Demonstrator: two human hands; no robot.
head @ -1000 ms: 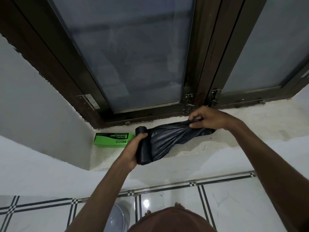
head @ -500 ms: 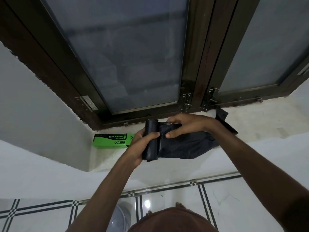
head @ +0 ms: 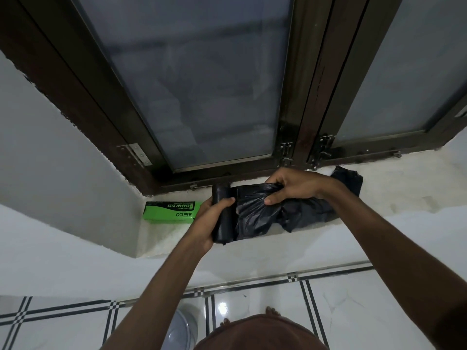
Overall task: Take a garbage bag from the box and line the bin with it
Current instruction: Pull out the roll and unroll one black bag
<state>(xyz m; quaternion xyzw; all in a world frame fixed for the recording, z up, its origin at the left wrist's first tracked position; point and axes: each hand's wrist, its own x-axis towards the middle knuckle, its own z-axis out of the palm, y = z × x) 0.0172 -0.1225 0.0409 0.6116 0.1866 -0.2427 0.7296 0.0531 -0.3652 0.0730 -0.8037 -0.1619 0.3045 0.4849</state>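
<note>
There is one roll of black garbage bags (head: 222, 215) and one unrolled garbage bag (head: 285, 213) that is attached to it. The left hand (head: 206, 222) has its grip closed around the roll, with the thumb across the front, and holds it upright above the window sill (head: 404, 195). The right hand (head: 294, 185) pinches the crumpled bag just beside the roll, thumb below and fingers above. The far end of the bag lies on the sill behind the right wrist. There is one green box (head: 170, 210) on the sill, to the left of the left hand and near the corner; it lies flat, and I cannot tell what is inside it. Low in the view, between the arms, part of one pale round bin (head: 180, 332) shows on the tiled floor (head: 366, 311).
</note>
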